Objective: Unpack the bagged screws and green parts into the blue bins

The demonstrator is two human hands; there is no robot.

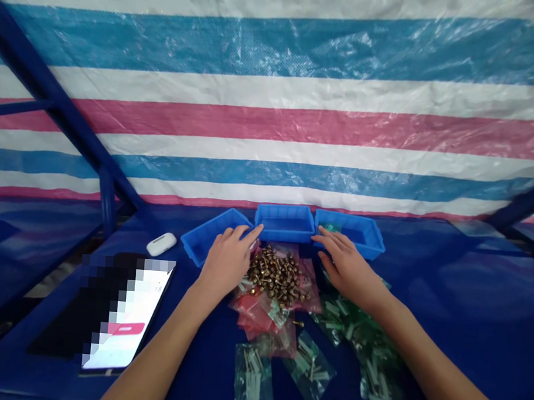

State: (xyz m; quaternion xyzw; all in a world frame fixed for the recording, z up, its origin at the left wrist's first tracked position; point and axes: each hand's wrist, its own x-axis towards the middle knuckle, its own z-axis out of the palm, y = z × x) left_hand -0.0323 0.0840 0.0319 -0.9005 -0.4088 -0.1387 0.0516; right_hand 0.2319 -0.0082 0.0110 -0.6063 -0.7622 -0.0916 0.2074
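Brass fittings pile [276, 276] on pink bags [258, 316] | left hand [228, 260], right hand [347, 265] flank it, grip open, flat | three blue trays [284, 221] far.

glossy plastic bins [284, 223], shiny brass pieces [277, 275]

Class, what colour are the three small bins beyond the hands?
Blue bins, clearest in the head view.

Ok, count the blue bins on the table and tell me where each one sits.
3. The left bin sits angled by the left hand, the middle bin is behind the pile of brass parts, and the right bin is by the right hand. None look hidden.
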